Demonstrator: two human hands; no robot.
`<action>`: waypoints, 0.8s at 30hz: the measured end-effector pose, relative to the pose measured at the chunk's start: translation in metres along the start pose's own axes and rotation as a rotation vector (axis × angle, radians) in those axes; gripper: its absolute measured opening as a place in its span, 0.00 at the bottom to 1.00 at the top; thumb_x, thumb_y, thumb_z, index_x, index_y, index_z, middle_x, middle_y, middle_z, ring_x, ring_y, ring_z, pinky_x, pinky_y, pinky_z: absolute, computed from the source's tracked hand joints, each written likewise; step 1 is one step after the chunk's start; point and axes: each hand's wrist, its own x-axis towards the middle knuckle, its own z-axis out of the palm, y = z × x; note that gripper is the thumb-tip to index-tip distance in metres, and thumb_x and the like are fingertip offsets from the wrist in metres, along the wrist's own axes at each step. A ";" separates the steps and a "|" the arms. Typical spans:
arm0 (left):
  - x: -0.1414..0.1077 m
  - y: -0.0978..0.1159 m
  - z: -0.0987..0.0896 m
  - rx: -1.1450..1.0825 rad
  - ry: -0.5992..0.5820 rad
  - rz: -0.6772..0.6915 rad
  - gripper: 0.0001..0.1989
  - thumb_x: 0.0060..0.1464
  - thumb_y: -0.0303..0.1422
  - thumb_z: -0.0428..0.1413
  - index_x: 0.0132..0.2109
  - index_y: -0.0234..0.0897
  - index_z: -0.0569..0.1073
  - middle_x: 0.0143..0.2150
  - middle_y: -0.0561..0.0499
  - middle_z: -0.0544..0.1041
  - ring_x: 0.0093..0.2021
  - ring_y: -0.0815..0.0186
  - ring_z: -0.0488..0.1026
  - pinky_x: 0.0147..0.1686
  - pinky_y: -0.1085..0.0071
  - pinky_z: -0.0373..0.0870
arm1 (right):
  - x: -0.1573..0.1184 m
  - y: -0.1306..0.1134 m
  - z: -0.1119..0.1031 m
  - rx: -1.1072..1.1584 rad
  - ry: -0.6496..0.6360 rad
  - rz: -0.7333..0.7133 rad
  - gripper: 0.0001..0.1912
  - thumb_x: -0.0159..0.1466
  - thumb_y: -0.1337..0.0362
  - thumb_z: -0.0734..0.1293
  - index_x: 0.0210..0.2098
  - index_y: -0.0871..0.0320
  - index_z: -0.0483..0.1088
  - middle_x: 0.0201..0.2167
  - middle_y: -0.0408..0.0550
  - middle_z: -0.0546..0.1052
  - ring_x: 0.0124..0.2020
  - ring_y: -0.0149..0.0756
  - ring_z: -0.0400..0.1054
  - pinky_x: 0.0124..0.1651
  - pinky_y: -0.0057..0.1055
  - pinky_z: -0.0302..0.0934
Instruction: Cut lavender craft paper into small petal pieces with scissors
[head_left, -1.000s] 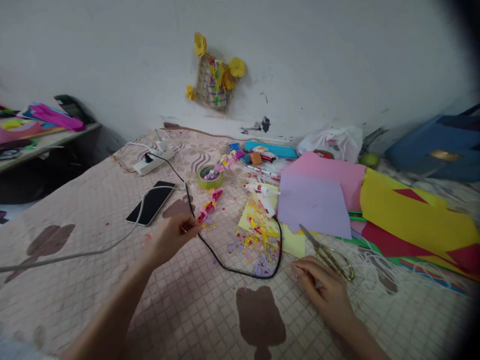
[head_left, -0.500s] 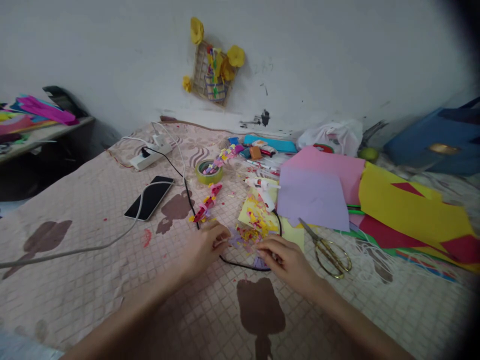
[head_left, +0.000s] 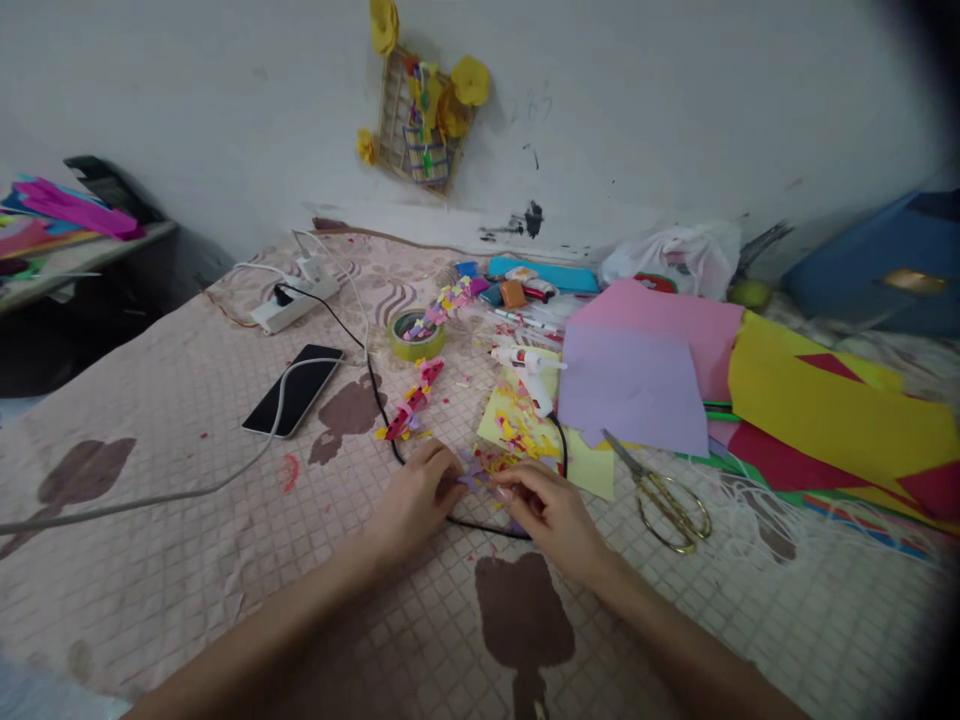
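My left hand [head_left: 420,497] is closed in a pinch on a small purple paper piece [head_left: 472,481]. Close to the piece's other end, the fingertips of my right hand [head_left: 553,518] are pressed together; what they hold is too small to make out. Just beyond my hands lie yellow and red paper scraps [head_left: 525,430] on a pale yellow sheet [head_left: 592,468]. A white glue gun [head_left: 531,372] rests at the back of that sheet. Left of the scraps is a red strip decorated with small paper pieces [head_left: 411,402].
Gold-handled scissors [head_left: 664,498] lie right of my right hand, near coloured sheets [head_left: 634,390] and white string [head_left: 757,520]. A tape roll [head_left: 416,335], phone [head_left: 294,390] and power strip [head_left: 295,308] are at left. A black cord [head_left: 487,527] loops around the work area.
My right hand has moved left toward my left hand, so their fingertips are now close together at the purple piece. The camera view has shifted slightly.
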 end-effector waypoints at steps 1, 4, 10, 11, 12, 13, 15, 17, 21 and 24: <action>0.000 0.000 0.000 0.006 -0.001 0.001 0.02 0.50 0.27 0.53 0.33 0.36 0.66 0.36 0.49 0.66 0.35 0.67 0.65 0.33 0.71 0.63 | 0.000 0.000 0.000 0.005 -0.006 0.006 0.09 0.61 0.69 0.59 0.39 0.56 0.69 0.34 0.47 0.71 0.29 0.31 0.64 0.31 0.27 0.59; 0.001 0.000 0.000 0.011 -0.017 0.012 0.01 0.50 0.27 0.52 0.31 0.35 0.66 0.35 0.49 0.67 0.36 0.66 0.64 0.34 0.71 0.62 | 0.000 0.000 0.000 0.013 -0.014 0.019 0.09 0.62 0.69 0.59 0.39 0.56 0.69 0.34 0.47 0.71 0.29 0.31 0.64 0.31 0.27 0.59; 0.000 0.001 0.000 -0.009 -0.026 0.039 0.03 0.51 0.26 0.51 0.30 0.35 0.68 0.35 0.49 0.67 0.37 0.66 0.65 0.37 0.70 0.62 | 0.000 0.000 0.001 0.021 -0.004 0.018 0.09 0.62 0.68 0.59 0.39 0.56 0.69 0.33 0.47 0.71 0.31 0.32 0.64 0.34 0.28 0.59; 0.000 0.001 -0.001 -0.025 -0.022 0.039 0.03 0.51 0.26 0.51 0.30 0.35 0.68 0.35 0.49 0.67 0.37 0.66 0.65 0.37 0.70 0.62 | 0.000 0.000 0.001 0.025 0.001 0.020 0.09 0.62 0.68 0.59 0.39 0.56 0.70 0.33 0.47 0.72 0.31 0.32 0.64 0.34 0.28 0.59; 0.001 0.000 -0.001 -0.052 -0.013 0.033 0.04 0.51 0.26 0.51 0.30 0.35 0.69 0.35 0.49 0.68 0.37 0.66 0.65 0.37 0.71 0.62 | 0.000 0.000 0.001 0.032 0.005 0.025 0.09 0.61 0.68 0.60 0.38 0.56 0.70 0.33 0.47 0.72 0.31 0.32 0.64 0.34 0.28 0.59; 0.002 0.000 -0.002 -0.092 -0.003 0.019 0.04 0.51 0.27 0.51 0.30 0.34 0.69 0.34 0.49 0.68 0.36 0.67 0.65 0.35 0.71 0.62 | 0.000 -0.001 0.000 0.041 0.006 0.032 0.09 0.61 0.68 0.60 0.38 0.56 0.70 0.33 0.47 0.72 0.31 0.32 0.65 0.33 0.27 0.59; 0.004 0.000 -0.005 -0.234 0.007 -0.044 0.05 0.51 0.29 0.52 0.29 0.33 0.70 0.32 0.49 0.68 0.32 0.68 0.65 0.32 0.73 0.62 | 0.001 -0.002 0.000 0.075 0.004 0.061 0.08 0.61 0.67 0.60 0.37 0.56 0.71 0.32 0.47 0.72 0.30 0.32 0.65 0.30 0.27 0.58; 0.007 0.001 -0.009 -0.460 -0.023 -0.146 0.07 0.50 0.32 0.54 0.29 0.32 0.69 0.28 0.51 0.69 0.29 0.70 0.65 0.29 0.74 0.62 | 0.003 -0.003 -0.001 0.138 0.011 0.098 0.08 0.61 0.65 0.61 0.36 0.56 0.71 0.32 0.47 0.72 0.29 0.32 0.65 0.29 0.26 0.57; 0.010 0.005 -0.014 -0.910 -0.129 -0.334 0.11 0.46 0.36 0.58 0.29 0.31 0.68 0.25 0.53 0.69 0.25 0.73 0.64 0.27 0.75 0.61 | 0.008 -0.009 -0.002 0.358 0.000 0.194 0.08 0.62 0.62 0.61 0.36 0.56 0.70 0.31 0.46 0.71 0.29 0.31 0.64 0.29 0.27 0.59; 0.010 0.011 -0.013 -1.126 -0.188 -0.410 0.12 0.44 0.37 0.60 0.29 0.31 0.68 0.25 0.53 0.70 0.25 0.74 0.65 0.27 0.76 0.61 | 0.014 -0.016 -0.004 0.547 -0.074 0.266 0.09 0.61 0.60 0.62 0.39 0.56 0.68 0.30 0.44 0.71 0.25 0.28 0.63 0.25 0.25 0.58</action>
